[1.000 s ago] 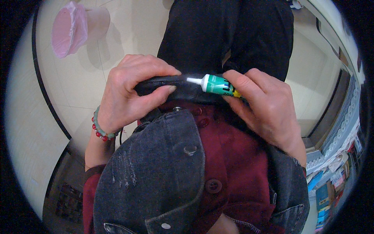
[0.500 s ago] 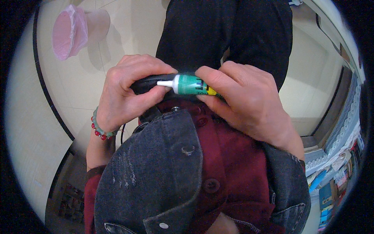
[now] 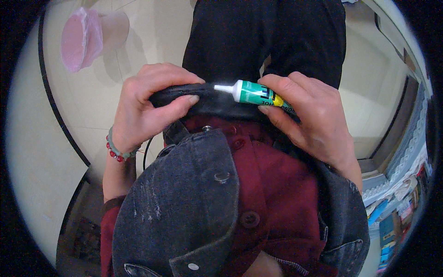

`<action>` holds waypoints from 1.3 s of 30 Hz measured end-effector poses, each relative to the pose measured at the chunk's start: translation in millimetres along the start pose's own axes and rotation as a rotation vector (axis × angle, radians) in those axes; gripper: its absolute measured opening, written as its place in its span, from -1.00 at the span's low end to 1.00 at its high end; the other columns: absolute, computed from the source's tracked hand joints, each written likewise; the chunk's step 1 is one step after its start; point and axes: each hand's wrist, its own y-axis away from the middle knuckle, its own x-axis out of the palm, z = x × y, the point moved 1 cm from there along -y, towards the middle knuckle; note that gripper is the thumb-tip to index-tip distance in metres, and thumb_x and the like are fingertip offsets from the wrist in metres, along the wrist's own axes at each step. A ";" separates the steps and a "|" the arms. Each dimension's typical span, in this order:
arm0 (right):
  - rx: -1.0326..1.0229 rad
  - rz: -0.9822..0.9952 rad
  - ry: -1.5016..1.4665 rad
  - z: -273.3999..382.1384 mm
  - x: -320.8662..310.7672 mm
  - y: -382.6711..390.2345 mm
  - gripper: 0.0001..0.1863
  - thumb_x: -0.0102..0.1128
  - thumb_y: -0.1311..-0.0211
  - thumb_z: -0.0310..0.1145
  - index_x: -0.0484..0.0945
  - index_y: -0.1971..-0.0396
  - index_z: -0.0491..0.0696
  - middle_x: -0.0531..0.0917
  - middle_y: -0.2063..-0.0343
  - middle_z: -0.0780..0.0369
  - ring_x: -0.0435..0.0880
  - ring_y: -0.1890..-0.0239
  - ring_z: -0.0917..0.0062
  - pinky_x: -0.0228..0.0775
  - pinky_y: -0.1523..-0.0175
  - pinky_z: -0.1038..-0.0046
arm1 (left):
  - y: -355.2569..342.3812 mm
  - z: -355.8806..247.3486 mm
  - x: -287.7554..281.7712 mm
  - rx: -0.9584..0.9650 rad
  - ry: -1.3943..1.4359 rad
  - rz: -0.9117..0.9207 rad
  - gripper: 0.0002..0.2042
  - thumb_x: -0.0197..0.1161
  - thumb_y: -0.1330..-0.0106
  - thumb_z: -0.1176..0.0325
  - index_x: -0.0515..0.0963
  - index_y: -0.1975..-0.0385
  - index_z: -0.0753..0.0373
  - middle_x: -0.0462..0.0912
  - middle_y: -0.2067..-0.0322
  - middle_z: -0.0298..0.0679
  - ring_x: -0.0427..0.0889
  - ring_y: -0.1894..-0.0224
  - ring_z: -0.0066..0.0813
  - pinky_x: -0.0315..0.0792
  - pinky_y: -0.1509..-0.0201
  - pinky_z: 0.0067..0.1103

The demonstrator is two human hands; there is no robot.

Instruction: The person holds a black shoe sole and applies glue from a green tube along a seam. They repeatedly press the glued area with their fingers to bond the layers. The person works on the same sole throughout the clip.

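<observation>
Left hand [image 3: 150,99] pinches a black item [image 3: 168,93], and right hand [image 3: 314,108] pinches a green tube [image 3: 253,92], its white nozzle [image 3: 224,88] pointing left

Tube [image 3: 256,93] in right hand [image 3: 307,113], nozzle [image 3: 224,88] leftward; bin [image 3: 115,30] far left (on floor [image 3: 94,108])

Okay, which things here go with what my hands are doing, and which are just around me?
In use:
- green tube, gripped by the right hand, its white nozzle pointing left
- black item, pinched by the left hand

Just around:
- bin with pink liner, upper left
- colourful pile, lower right, contents unclear
</observation>
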 end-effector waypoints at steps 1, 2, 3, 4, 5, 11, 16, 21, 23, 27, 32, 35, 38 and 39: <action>-0.001 -0.011 -0.023 -0.9 0.5 0.4 -0.71 0.41 -0.12 -0.30 0.57 0.18 -0.01 0.53 0.47 0.19 0.64 0.41 0.23 0.48 0.33 0.23 | -0.7 1.2 -0.3 -0.019 0.028 0.007 -0.77 0.40 -0.08 0.44 0.73 0.24 0.27 0.75 0.31 -0.21 0.69 0.21 -0.33 0.47 0.00 -0.47; 0.007 0.009 -0.057 -2.4 -0.8 2.3 -0.68 0.41 -0.12 -0.34 0.58 0.13 -0.04 0.57 0.43 0.17 0.65 0.38 0.23 0.49 0.29 0.26 | -0.9 0.9 0.4 -0.036 0.041 0.007 -0.77 0.39 -0.09 0.45 0.73 0.23 0.28 0.75 0.29 -0.21 0.69 0.21 -0.34 0.48 0.00 -0.48; 0.017 0.032 -0.092 -4.0 -2.5 4.0 -0.66 0.42 -0.12 -0.37 0.59 0.09 -0.08 0.61 0.39 0.15 0.66 0.35 0.23 0.49 0.26 0.29 | -0.7 0.8 1.1 -0.054 0.054 0.008 -0.78 0.39 -0.10 0.45 0.73 0.22 0.29 0.75 0.28 -0.21 0.69 0.21 -0.36 0.48 0.00 -0.49; 0.028 0.055 -0.136 -5.4 -3.2 5.3 -0.63 0.42 -0.12 -0.41 0.60 0.05 -0.11 0.65 0.36 0.13 0.67 0.32 0.23 0.49 0.22 0.31 | -0.6 1.0 1.6 -0.086 0.068 0.011 -0.78 0.39 -0.11 0.46 0.72 0.22 0.29 0.75 0.27 -0.21 0.69 0.20 -0.37 0.49 0.00 -0.50; 0.028 0.056 -0.137 -6.4 -2.5 5.8 -0.63 0.41 -0.14 -0.40 0.60 0.04 -0.11 0.66 0.34 0.13 0.68 0.31 0.23 0.50 0.21 0.32 | -0.5 1.1 1.4 -0.093 0.093 0.011 -0.78 0.38 -0.12 0.47 0.72 0.21 0.30 0.75 0.26 -0.22 0.69 0.20 -0.39 0.50 0.00 -0.52; 0.035 0.037 -0.195 -12.4 3.4 2.6 -0.67 0.37 -0.23 -0.34 0.60 0.05 -0.15 0.68 0.31 0.11 0.70 0.29 0.24 0.53 0.18 0.33 | -1.7 4.7 0.1 -0.158 0.186 0.021 -0.78 0.37 -0.13 0.52 0.72 0.20 0.32 0.73 0.25 -0.24 0.68 0.18 -0.49 0.53 0.05 -0.59; 0.046 0.092 -0.209 -13.4 2.7 -1.8 -0.71 0.36 -0.23 -0.37 0.62 0.09 -0.15 0.68 0.33 0.11 0.70 0.30 0.26 0.52 0.17 0.34 | -1.9 6.8 -1.4 -0.187 0.203 0.027 -0.77 0.36 -0.12 0.53 0.73 0.20 0.31 0.73 0.26 -0.24 0.68 0.18 -0.49 0.53 0.05 -0.58; 0.056 0.116 -0.220 -14.2 4.0 -5.8 -0.72 0.35 -0.23 -0.39 0.62 0.08 -0.14 0.69 0.30 0.12 0.70 0.27 0.27 0.53 0.14 0.36 | -1.9 10.3 -3.1 -0.165 0.191 0.030 -0.77 0.37 -0.11 0.53 0.73 0.20 0.31 0.73 0.25 -0.23 0.67 0.18 -0.47 0.53 0.05 -0.57; 0.069 0.072 -0.259 -14.9 6.2 -6.0 -0.71 0.35 -0.23 -0.40 0.62 0.07 -0.15 0.69 0.27 0.12 0.71 0.24 0.29 0.53 0.11 0.37 | -1.3 12.1 -3.6 -0.157 0.192 0.027 -0.77 0.38 -0.11 0.53 0.73 0.20 0.32 0.73 0.25 -0.22 0.67 0.18 -0.46 0.53 0.05 -0.56; 0.093 0.008 -0.367 -17.9 10.9 -5.2 -0.68 0.37 -0.22 -0.42 0.61 0.03 -0.17 0.70 0.21 0.11 0.71 0.18 0.31 0.53 0.06 0.40 | 1.2 14.6 -5.9 -0.160 0.210 0.023 -0.77 0.38 -0.10 0.53 0.72 0.20 0.33 0.73 0.25 -0.22 0.68 0.18 -0.45 0.53 0.04 -0.57; 0.025 0.032 -0.358 -21.5 12.5 -6.9 -0.66 0.39 -0.18 -0.42 0.62 0.04 -0.17 0.70 0.25 0.12 0.71 0.22 0.31 0.52 0.09 0.40 | 6.0 13.8 -5.5 -0.155 0.227 0.017 -0.77 0.37 -0.10 0.53 0.72 0.21 0.33 0.74 0.26 -0.22 0.69 0.18 -0.44 0.53 0.04 -0.57; -0.011 0.095 -0.293 -23.7 7.4 -7.6 -0.67 0.40 -0.16 -0.42 0.63 0.07 -0.15 0.69 0.30 0.13 0.70 0.26 0.30 0.52 0.14 0.38 | 7.5 13.5 -4.3 -0.125 0.198 0.011 -0.77 0.37 -0.10 0.53 0.73 0.20 0.32 0.74 0.26 -0.22 0.69 0.18 -0.44 0.53 0.04 -0.56; -0.048 0.102 -0.239 -25.1 5.9 -9.9 -0.69 0.40 -0.14 -0.42 0.64 0.10 -0.14 0.68 0.33 0.14 0.69 0.29 0.27 0.51 0.17 0.35 | 7.4 14.5 -3.0 -0.112 0.203 0.005 -0.76 0.37 -0.10 0.53 0.73 0.20 0.32 0.74 0.26 -0.22 0.69 0.18 -0.44 0.53 0.03 -0.56; -0.049 0.107 -0.227 -25.7 5.4 -10.4 -0.69 0.40 -0.14 -0.41 0.64 0.10 -0.14 0.68 0.33 0.13 0.69 0.29 0.26 0.51 0.17 0.35 | 7.3 14.7 -2.4 -0.111 0.203 0.001 -0.76 0.37 -0.10 0.53 0.73 0.20 0.31 0.74 0.26 -0.22 0.69 0.18 -0.44 0.53 0.03 -0.55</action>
